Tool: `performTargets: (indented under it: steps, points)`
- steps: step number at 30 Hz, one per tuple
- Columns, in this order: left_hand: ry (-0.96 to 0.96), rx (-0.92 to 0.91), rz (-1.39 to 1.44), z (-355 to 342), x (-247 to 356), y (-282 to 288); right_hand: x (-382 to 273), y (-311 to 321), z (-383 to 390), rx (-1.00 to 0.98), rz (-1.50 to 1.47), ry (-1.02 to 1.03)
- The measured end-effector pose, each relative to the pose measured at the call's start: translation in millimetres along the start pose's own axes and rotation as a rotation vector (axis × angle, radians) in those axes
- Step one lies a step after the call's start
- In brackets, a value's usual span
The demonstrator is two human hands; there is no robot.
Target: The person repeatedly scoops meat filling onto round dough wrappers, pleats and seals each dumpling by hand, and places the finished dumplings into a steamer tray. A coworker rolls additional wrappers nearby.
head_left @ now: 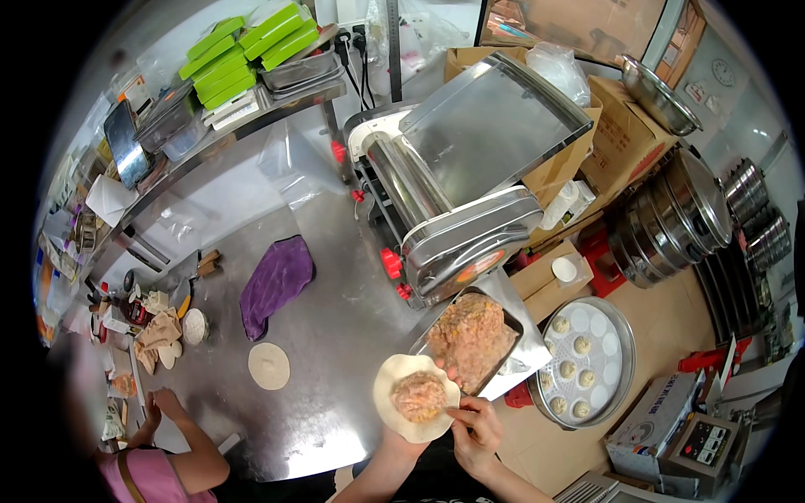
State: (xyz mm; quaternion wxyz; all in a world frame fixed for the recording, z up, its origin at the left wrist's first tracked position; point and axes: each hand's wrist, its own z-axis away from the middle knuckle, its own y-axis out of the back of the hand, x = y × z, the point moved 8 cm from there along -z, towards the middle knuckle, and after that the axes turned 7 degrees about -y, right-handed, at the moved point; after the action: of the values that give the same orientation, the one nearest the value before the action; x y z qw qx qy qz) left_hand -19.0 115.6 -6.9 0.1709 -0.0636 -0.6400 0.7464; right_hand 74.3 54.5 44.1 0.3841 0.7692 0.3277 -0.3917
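A round dough wrapper point(390, 390) with a mound of pinkish meat filling point(419, 396) rests on my left hand point(406, 444). That hand lies mostly hidden underneath, its fingertips curling up past the far right edge. At the wrapper's right rim, my right hand point(475, 432) pinches the dough between thumb and finger. Just beyond both hands stands a rectangular metal tray point(513, 325) heaped with the same meat filling point(474, 335). Another flat dough round point(269, 366) lies on the steel table point(327, 369) to the left, near a purple cloth point(277, 285).
A dough-rolling machine point(444, 193) fills the table's far right. On the right, a round steamer tray point(627, 369) carries several pleated buns. Stacked steamers point(671, 222) stand behind it. At lower left, a co-worker in pink point(155, 478) works beside a small bowl of flour point(195, 327).
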Motion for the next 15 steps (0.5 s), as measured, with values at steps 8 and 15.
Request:
performTargets:
  steps: [8, 15]
  points:
    - [-0.030, 0.223, -0.111, 16.2, 1.9, 11.8, -10.7, 5.4, 2.2, -0.080, -0.072, -0.044]
    - [-0.019, 0.099, -0.029, 20.6, 0.6, 8.6, -22.3, 8.3, -13.2, -0.161, 0.047, -0.105]
